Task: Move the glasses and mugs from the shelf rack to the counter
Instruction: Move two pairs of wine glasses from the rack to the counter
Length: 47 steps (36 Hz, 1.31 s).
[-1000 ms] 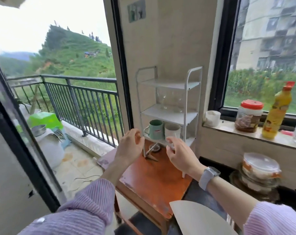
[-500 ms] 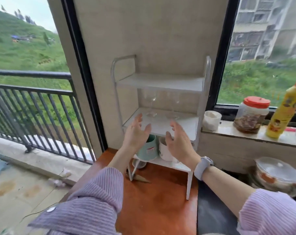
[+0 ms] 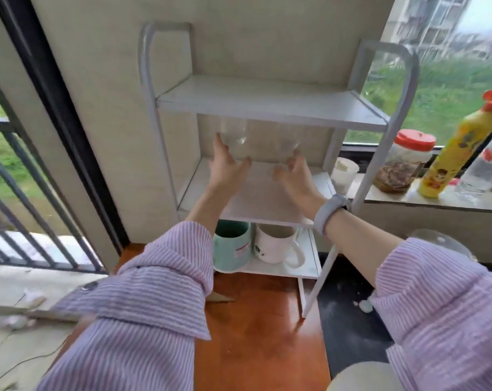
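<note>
Both hands open, empty: left hand (image 3: 225, 165) near left glass (image 3: 235, 136), right hand (image 3: 295, 170) near right glass (image 3: 288, 145), 12 o'clock. Fragile, slick; likely best gripped at the bowl.

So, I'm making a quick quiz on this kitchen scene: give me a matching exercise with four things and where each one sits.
Things:
1. teal ceramic mug
2. clear stemmed glass
3. yellow squeeze bottle with a red cap
4. grey wristband

Places:
A. window ledge
B. middle shelf of the white metal rack
C. right wrist
D. bottom shelf of the rack, left of the white ceramic mug

Pairs: 1-D, 2-B, 3-A, 4-C
</note>
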Tool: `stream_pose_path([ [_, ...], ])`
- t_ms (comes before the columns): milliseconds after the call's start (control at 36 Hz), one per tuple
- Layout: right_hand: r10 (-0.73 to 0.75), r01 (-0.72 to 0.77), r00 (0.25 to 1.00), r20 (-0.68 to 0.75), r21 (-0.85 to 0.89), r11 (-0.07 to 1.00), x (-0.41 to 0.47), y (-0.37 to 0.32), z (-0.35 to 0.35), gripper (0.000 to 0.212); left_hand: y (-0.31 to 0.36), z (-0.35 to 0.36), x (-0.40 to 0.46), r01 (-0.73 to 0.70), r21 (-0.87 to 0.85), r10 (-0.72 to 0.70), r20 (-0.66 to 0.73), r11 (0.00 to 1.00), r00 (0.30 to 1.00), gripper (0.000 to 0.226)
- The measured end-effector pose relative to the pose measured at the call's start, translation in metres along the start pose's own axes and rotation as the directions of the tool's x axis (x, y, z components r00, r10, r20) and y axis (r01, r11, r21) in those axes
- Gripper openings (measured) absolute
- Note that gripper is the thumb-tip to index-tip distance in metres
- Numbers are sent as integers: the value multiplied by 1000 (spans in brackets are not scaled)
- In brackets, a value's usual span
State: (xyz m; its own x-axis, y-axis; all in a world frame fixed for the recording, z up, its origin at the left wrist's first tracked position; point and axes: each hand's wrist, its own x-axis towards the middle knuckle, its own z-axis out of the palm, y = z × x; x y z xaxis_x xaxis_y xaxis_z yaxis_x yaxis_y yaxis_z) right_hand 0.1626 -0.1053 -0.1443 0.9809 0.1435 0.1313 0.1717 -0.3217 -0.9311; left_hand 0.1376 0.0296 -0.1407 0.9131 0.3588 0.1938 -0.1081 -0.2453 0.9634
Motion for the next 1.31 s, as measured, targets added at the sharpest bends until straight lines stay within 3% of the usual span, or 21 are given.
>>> stream_pose_path([
  [111,-25,26,1000,-10,88,996,8,1,5,48,-1,1,8,48,-108,-43,43,993,998,85],
  [278,13,-5,997,-82,99,995,9,-3,3,36,0,2,9,-11,-119,7,-34,993,999,59],
  [417,-23,35,997,-74,155,987,-5,-7,0,7,4,-2,-5,-32,-194,25,-38,980,999,42],
  [583,-75,89,994,-75,192,977,-39,-10,-8,9,9,-9,-43,-74,-197,70,-30,978,997,31],
  [694,-108,117,993,-48,264,957,-74,-8,-23,20,13,-14,-79,-104,-169,101,-23,980,995,44],
  [833,-94,92,996,-9,304,948,-132,9,-54,32,13,-6,-132,-96,-159,105,50,983,993,42],
  [1111,15,21,986,-167,210,977,-253,85,-166,28,3,104,-250,-10,-53,23,269,999,963,34],
  [1222,107,-42,958,-265,238,970,-316,116,-237,30,17,173,-298,0,-49,19,388,999,921,34],
  [1306,177,-119,916,-359,180,977,-378,150,-309,32,36,244,-357,-18,-49,41,521,999,853,33],
])
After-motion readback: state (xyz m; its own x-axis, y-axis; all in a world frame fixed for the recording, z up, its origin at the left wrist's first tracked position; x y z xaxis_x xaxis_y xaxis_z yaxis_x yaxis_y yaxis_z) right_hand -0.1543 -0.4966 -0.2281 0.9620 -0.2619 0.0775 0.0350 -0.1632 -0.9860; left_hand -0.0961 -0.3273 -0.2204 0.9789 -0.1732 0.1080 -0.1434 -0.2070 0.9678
